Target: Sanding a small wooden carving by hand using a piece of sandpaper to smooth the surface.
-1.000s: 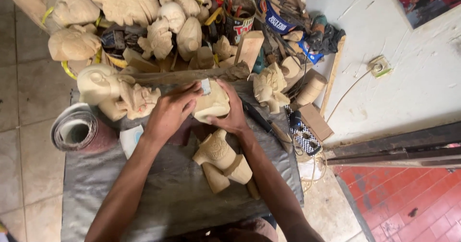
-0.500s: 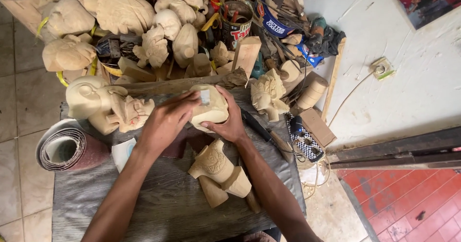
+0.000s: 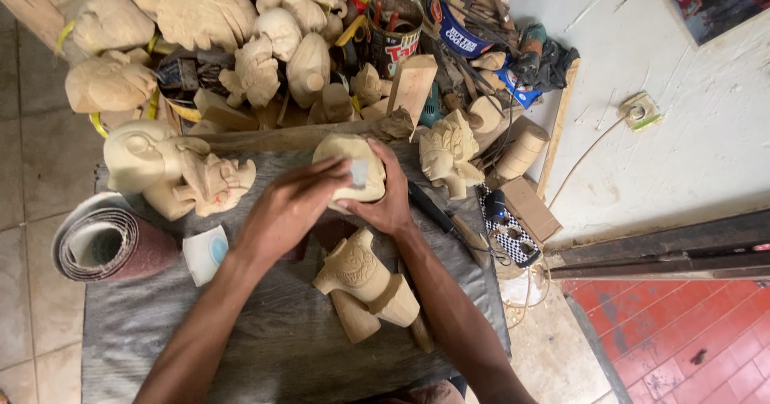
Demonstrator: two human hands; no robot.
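Note:
A pale rounded wood carving sits between both hands over a grey cloth. My right hand cups it from the right and below. My left hand presses a small grey piece of sandpaper against its face. A carved wooden figure lies on the cloth just below the hands.
A roll of sandpaper lies at the left beside a white sheet. Carved heads sit at upper left. Several unfinished carvings, tins and tools pile at the top. A carved mask stands right; a wall and red floor lie beyond.
The view has shifted, so the bench sits lower and more to the right. Both hands stay on the carving; the left hand has slid a little across it with the sandpaper.

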